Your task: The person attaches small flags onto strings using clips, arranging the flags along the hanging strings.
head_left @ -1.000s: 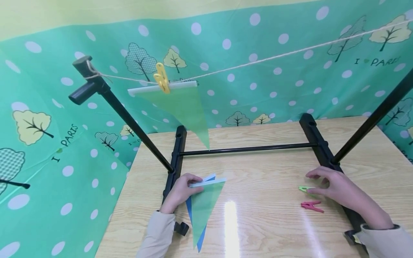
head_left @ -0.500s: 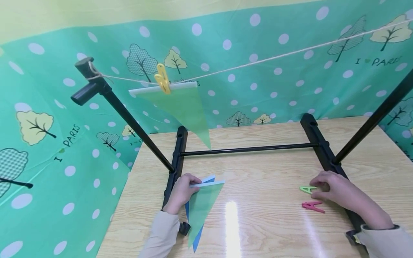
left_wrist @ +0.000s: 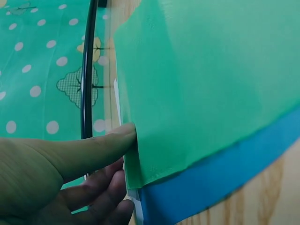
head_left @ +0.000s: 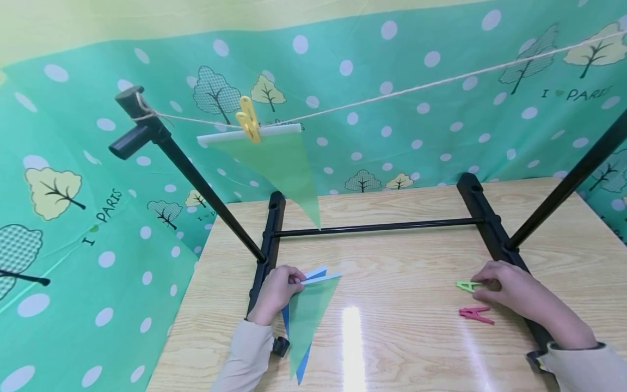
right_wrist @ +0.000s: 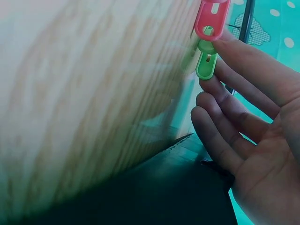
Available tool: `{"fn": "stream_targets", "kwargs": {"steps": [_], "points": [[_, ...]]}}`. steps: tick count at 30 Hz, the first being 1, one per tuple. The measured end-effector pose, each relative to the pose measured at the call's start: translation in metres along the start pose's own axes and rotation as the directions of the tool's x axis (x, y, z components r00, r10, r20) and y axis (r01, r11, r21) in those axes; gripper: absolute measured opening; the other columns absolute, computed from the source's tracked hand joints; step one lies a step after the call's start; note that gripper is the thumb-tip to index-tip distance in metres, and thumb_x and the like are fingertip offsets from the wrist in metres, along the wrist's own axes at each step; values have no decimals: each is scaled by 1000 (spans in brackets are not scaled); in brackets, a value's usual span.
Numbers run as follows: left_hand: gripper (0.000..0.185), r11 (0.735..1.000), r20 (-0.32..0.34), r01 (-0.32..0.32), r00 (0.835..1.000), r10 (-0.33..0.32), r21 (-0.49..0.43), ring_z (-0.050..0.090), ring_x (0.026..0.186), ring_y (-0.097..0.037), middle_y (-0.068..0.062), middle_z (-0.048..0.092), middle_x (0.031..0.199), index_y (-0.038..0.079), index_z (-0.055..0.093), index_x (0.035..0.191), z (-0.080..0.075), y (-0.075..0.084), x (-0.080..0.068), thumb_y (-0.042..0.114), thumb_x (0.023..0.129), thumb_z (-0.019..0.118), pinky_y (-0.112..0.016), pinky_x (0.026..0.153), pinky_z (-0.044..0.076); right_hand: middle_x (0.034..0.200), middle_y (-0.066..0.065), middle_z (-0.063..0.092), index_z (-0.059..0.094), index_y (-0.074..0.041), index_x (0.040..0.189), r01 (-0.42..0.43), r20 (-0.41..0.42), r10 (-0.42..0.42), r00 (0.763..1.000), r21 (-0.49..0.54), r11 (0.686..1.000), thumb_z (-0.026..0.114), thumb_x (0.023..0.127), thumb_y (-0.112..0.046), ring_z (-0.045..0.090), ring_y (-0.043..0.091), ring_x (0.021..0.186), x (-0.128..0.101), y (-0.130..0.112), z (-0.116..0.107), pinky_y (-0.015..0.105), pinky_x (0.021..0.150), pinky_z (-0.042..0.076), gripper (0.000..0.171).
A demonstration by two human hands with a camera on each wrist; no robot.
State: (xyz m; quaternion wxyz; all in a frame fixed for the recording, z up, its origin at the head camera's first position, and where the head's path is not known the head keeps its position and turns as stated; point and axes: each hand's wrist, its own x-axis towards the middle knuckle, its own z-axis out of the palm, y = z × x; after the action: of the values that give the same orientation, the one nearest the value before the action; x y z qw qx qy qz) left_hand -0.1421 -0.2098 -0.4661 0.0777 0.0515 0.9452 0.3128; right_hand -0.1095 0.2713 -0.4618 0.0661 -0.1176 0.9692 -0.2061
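My left hand [head_left: 276,291] pinches the top edge of a green triangular pennant [head_left: 313,310] and a blue pennant [head_left: 303,365] behind it, both with pale top strips. In the left wrist view the thumb lies on the green pennant [left_wrist: 201,93], with the blue one [left_wrist: 206,183] sticking out below. At the right, my right hand [head_left: 509,288] pinches a light green clothespin [head_left: 464,286] between thumb and fingers, close over the table. Just in front lies a pink clothespin [head_left: 476,314], which overlaps the green clothespin [right_wrist: 206,65] in the right wrist view.
Another green pennant [head_left: 281,158] hangs from a string [head_left: 392,95] by a yellow clothespin [head_left: 249,122]. The string is tied to a black post [head_left: 201,185] at the left. A black crossbar [head_left: 382,226] joins the frame's two feet on the wooden table [head_left: 401,272].
The right hand has shifted slightly right and its fingers have closed in on the green clothespin. The left hand has moved slightly left with the pennants, whose tips have swung a little.
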Motion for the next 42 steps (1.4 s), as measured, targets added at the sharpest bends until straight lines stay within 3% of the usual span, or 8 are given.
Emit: {"fn": "stream_targets", "kwargs": {"steps": [12, 15, 21, 24, 35, 42], "points": [[8, 999, 36, 38, 999, -38, 15, 58, 88, -17, -2, 65, 92, 13, 73, 80, -2, 0, 1, 9, 84, 78, -39, 81, 50, 92, -1, 65, 76, -8, 97, 15, -12, -15, 1000, -5, 1000, 84, 77, -18, 58, 14, 81, -1, -1, 1, 36, 69, 51, 24], [12, 999, 34, 49, 998, -49, 13, 57, 85, -17, -1, 66, 89, 14, 71, 77, -2, 0, 1, 9, 84, 78, -38, 79, 49, 92, 0, 65, 75, -7, 98, 10, -15, -10, 1000, -3, 1000, 85, 77, -18, 58, 15, 81, 0, -1, 0, 37, 69, 52, 25], [9, 998, 39, 61, 997, -60, -4, 54, 76, -15, 0, 62, 83, 9, 70, 88, -2, 1, 1, 9, 84, 78, -32, 71, 46, 92, 1, 65, 74, -6, 98, 7, -17, -7, 1000, -5, 1000, 84, 78, -17, 59, 17, 82, 0, -2, 0, 42, 71, 53, 24], [9, 998, 44, 57, 997, -56, -3, 54, 74, -14, 0, 62, 82, 8, 71, 89, -1, 0, 1, 9, 84, 79, -31, 70, 46, 92, 2, 65, 74, -6, 98, 8, -17, -8, 1000, 2, 1000, 83, 79, -17, 60, 18, 83, -1, -2, 0, 44, 73, 53, 24], [9, 999, 43, 54, 998, -54, -4, 53, 74, -14, 0, 62, 81, 7, 72, 87, -1, 1, 2, 9, 83, 79, -31, 68, 46, 91, 0, 64, 73, -6, 99, 5, -12, -4, 1000, 13, 1000, 82, 80, -18, 56, 14, 79, -1, -2, 0, 36, 67, 51, 24], [10, 998, 37, 65, 997, -64, -9, 53, 74, -14, 0, 61, 81, 9, 70, 86, 0, -1, 3, 9, 83, 80, -30, 68, 46, 91, 2, 67, 73, -3, 101, -8, -2, 8, 1000, 33, 999, 80, 82, -17, 62, 17, 79, 0, -2, -2, 42, 68, 55, 24]]}}
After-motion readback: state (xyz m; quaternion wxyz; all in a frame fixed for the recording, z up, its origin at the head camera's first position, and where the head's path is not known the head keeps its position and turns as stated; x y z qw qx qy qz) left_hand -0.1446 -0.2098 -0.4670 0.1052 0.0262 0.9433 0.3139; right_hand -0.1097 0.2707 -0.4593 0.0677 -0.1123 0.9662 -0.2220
